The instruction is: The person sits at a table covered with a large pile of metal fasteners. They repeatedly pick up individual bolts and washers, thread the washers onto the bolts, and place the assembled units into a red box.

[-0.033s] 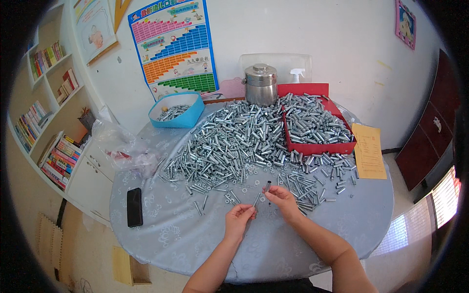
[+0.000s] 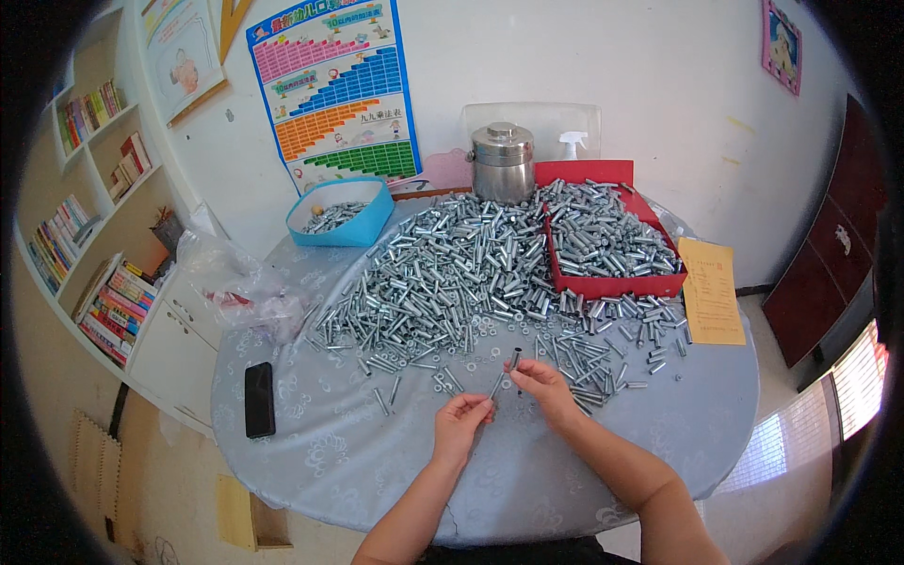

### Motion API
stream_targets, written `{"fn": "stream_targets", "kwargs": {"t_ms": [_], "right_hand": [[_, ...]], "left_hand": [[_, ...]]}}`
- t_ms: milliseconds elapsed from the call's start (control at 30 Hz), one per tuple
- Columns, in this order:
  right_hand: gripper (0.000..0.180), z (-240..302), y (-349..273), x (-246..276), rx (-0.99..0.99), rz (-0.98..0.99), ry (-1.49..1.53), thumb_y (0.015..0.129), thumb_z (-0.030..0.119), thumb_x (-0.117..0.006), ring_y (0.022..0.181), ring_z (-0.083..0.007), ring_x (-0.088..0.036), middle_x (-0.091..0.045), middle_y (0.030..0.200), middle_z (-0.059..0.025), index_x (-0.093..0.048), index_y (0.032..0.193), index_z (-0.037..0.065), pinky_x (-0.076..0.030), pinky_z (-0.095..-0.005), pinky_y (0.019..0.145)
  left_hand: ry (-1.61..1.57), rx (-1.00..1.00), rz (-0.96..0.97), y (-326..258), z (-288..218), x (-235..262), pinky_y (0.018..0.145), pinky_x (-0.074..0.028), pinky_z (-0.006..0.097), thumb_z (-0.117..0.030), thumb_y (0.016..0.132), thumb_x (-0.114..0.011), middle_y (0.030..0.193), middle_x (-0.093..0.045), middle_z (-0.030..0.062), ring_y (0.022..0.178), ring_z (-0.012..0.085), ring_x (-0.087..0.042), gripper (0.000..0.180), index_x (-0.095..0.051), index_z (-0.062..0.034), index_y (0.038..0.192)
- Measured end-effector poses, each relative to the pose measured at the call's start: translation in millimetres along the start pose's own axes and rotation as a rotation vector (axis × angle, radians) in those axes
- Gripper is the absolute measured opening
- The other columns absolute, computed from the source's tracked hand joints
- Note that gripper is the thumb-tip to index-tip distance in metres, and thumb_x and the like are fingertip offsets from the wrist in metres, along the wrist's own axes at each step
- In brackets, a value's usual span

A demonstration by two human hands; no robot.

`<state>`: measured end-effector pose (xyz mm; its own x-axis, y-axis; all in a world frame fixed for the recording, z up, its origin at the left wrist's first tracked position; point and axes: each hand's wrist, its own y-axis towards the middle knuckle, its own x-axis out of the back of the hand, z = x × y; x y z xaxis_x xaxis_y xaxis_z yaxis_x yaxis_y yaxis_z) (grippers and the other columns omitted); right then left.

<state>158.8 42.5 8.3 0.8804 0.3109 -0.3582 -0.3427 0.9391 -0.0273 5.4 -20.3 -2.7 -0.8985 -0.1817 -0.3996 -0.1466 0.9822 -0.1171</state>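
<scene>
My left hand (image 2: 464, 420) pinches a thin metal bolt (image 2: 496, 384) between thumb and fingertips; the bolt points up and away from me. Close beside it, my right hand (image 2: 543, 388) grips a short metal sleeve (image 2: 516, 356) whose dark open end faces up. The bolt's far end comes near the sleeve, but I cannot tell whether they touch. Just beyond both hands lie loose washers (image 2: 495, 351) and the near edge of a wide heap of metal bolts and sleeves (image 2: 424, 282). Fingers cover the lower part of each held piece.
A red box (image 2: 617, 285) full of metal pieces stands at the back right, beside a yellow paper (image 2: 711, 292). Behind the heap are a steel canister (image 2: 503, 169) and a blue bin (image 2: 344, 232). A black phone (image 2: 259, 400) and plastic bag (image 2: 235, 282) lie left.
The sleeve in my right hand has shifted very slightly toward the bolt. My left hand stays where it was.
</scene>
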Motion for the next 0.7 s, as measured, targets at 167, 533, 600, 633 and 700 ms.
{"fn": "stream_targets", "kwargs": {"t_ms": [167,533,600,633,700], "right_hand": [[0.028,-4,1,4,-0.115,0.029,0.027,0.084,0.020,-0.057,0.088,-0.0069,-0.051,-0.060,0.104,0.0003,-0.060,0.107,0.005,-0.036,-0.0221,0.077],[0.020,-6,-5,-4,-0.094,0.199,-0.088,0.080,0.013,-0.061,0.090,-0.0108,-0.053,-0.059,0.101,-0.0037,-0.063,0.099,0.004,-0.039,-0.0247,0.080],[0.023,-9,-7,-5,0.049,0.158,-0.326,0.079,0.018,-0.063,0.089,-0.0119,-0.053,-0.059,0.100,-0.0044,-0.062,0.097,0.003,-0.040,-0.0268,0.080],[0.025,-11,-8,-6,0.120,0.137,-0.444,0.078,0.020,-0.064,0.088,-0.0125,-0.053,-0.059,0.099,-0.0047,-0.062,0.096,0.003,-0.040,-0.0279,0.081],[0.026,-9,-8,-7,0.311,0.156,-0.637,0.077,0.021,-0.064,0.090,-0.0176,-0.053,-0.058,0.101,-0.0071,-0.062,0.096,0.003,-0.041,-0.0308,0.080]], "left_hand": [[0.013,-0.009,0.046,0,-1,-1,0.064,-0.047,0.025,-0.004,0.079,-0.061,0.077,-0.062,0.0080,0.067,0.0132,-0.058,0.010,-0.060,0.0009,0.087],[-0.130,0.063,0.053,-2,-5,-4,0.071,-0.051,0.030,-0.008,0.084,-0.056,0.088,-0.062,0.0108,0.076,0.0170,-0.061,0.018,-0.058,0.0022,0.099],[-0.189,0.087,0.035,-1,-1,-2,0.074,-0.052,0.031,-0.009,0.085,-0.054,0.092,-0.061,0.0116,0.079,0.0189,-0.061,0.021,-0.057,0.0030,0.103],[-0.218,0.106,0.032,-1,-2,-2,0.074,-0.052,0.031,-0.008,0.085,-0.054,0.093,-0.061,0.0118,0.080,0.0192,-0.061,0.022,-0.056,0.0034,0.103],[-0.274,0.142,0.027,-2,-5,-2,0.074,-0.052,0.032,-0.008,0.085,-0.054,0.094,-0.060,0.0124,0.082,0.0200,-0.061,0.023,-0.055,0.0042,0.104]]}}
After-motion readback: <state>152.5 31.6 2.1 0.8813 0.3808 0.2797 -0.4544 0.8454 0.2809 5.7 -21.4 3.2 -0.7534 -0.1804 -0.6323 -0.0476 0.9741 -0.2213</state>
